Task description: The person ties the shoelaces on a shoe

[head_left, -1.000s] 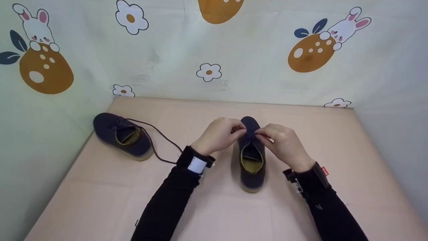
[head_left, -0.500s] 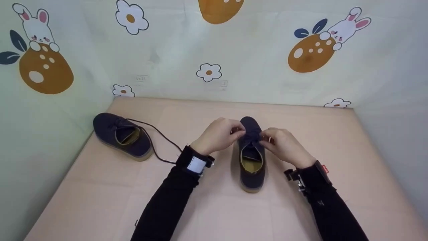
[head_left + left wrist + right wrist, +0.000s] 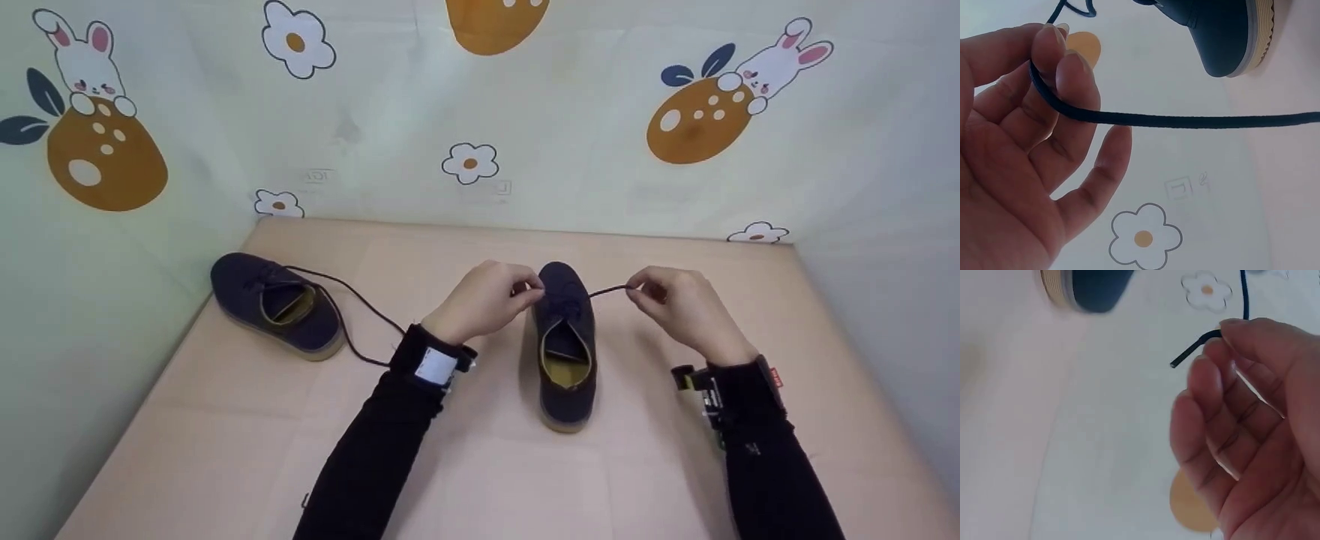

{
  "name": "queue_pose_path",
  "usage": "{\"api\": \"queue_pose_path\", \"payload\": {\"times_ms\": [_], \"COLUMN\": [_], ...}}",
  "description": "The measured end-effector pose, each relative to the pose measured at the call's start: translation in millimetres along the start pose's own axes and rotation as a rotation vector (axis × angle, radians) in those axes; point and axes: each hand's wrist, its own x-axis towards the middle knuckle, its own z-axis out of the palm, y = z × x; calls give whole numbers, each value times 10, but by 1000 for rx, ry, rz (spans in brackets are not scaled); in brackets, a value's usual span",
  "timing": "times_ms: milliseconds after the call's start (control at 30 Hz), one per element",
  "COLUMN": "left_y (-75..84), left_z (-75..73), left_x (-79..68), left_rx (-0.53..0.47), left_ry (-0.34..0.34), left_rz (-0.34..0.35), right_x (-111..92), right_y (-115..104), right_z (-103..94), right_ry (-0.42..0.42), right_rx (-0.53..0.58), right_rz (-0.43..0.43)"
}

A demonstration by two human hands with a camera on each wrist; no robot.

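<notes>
A dark navy lace-up shoe (image 3: 568, 411) stands on the table, toe pointing away, yellowish lining showing. At its left side my left hand (image 3: 480, 304) pinches a dark shoelace (image 3: 1196, 122) between thumb and fingertips; in the left wrist view the lace bends round the fingers and runs off to the right. Out to the right of the shoe, my right hand (image 3: 682, 307) pinches the other lace (image 3: 609, 290), which stretches from the eyelets. Its tip (image 3: 1185, 353) sticks out past the fingers in the right wrist view.
A matching shoe (image 3: 319, 330) lies angled at the table's left edge. A long loose lace (image 3: 360, 298) trails from it and passes behind my left wrist. Printed cloth walls (image 3: 390, 112) with rabbits and flowers enclose the pinkish table (image 3: 510, 480).
My right hand has moved from the shoe's eyelets outward to the right, drawing a length of lace out with it. The left hand has stayed nearly in place.
</notes>
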Motion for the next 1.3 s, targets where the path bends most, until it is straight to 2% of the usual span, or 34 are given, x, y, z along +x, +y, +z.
{"api": "queue_pose_path", "payload": {"times_ms": [267,433,500,600,733,867,1033,1300], "left_y": [-53,-87,-96,-98,-89,-74,-64,-121], "left_z": [-52,-36,-5,51,112,126,93,11], "left_x": [-32,-41,-33,-13,11,17,16,-17], "left_rx": [-4,30,47,42,17,12,23,10], "left_ry": [-7,-53,-75,-94,-90,-78,-58,-8], "left_rz": [-26,-51,-49,-34,-20,-18,5,74], "right_x": [-155,-228,-204,-111,2,36,27,-18], "right_y": [266,316,262,93,-162,-289,-267,-117], "right_z": [-355,-443,-374,-167,130,294,277,0], "right_ry": [-50,-182,-236,-272,-285,-257,-199,-146], "right_rx": [-90,-123,-110,-38,55,31,-15,-11], "right_rz": [202,310,290,174,-5,-73,-82,-27]}}
